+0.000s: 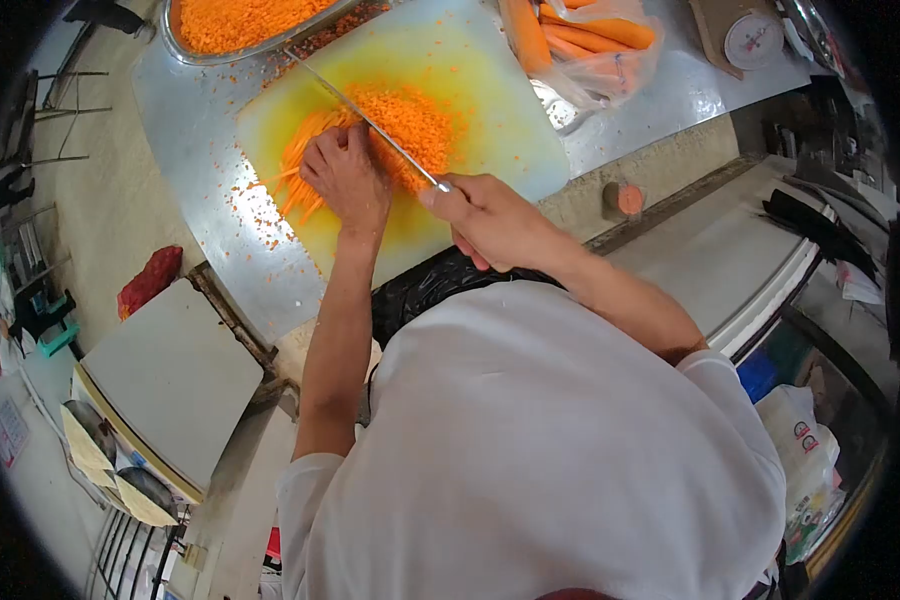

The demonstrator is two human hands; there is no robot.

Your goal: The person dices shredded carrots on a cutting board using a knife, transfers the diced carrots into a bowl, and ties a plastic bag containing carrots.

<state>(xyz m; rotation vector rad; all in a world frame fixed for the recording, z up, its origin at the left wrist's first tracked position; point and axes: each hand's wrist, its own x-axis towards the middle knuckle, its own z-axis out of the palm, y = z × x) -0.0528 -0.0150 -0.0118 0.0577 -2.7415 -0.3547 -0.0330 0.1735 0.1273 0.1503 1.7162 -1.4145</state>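
The metal table [180, 120] runs across the far part of the scene, bare concrete beside it, with loose orange crumbs scattered over its left side. On it lies a large pale cutting board [515, 125], stained yellow around the carrot. At the far left stands a metal tray [215, 60] heaped with finely chopped carrot; at the far right, whole carrots [610, 32] lie in and around a clear plastic bag [625, 78].

On the board, the chopped carrot [415, 112] spreads in a loose, bright orange heap of small bits, mostly right of the blade. Left of it, the carrot strips [297, 165] are long, thin and bundled roughly side by side. The left hand [345, 172] is curled down over them, pinning the bundle; the right hand [495, 215] is clenched around the handle of the knife [395, 147], whose long blade slants to the far left, close by the left fingers.

Good cutting here calls for tucked fingertips, with the knuckles guiding the flat of the blade, and small, even shifts backward along the bundle. The strips would cut most evenly squared to the edge and pressed firmly, since loose ones may roll or splay; the damp-looking bits could make the grip slippery.
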